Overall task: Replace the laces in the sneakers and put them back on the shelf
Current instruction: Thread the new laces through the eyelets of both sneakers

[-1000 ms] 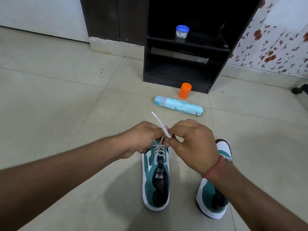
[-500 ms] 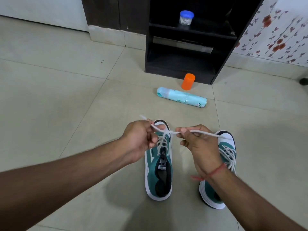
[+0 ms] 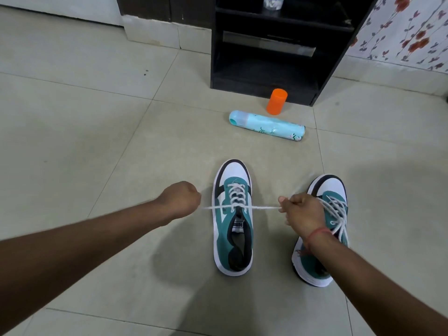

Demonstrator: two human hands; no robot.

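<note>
White lace (image 3: pixel 238 207) ends hidden in fists

Two sneakers (image 3: pixel 233 214) stand side by side before the shelf (image 3: pixel 266 44), a can (image 3: pixel 266 126) lying between.

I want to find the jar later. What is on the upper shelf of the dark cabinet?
On the dark cabinet's upper shelf stands a clear jar holding something whitish. Its top is cut off by the frame; the rest of the shelf is too dark to tell.

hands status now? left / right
Left hand: closed, gripping one end of the white lace.
Right hand: closed, pinching the other end.
</note>
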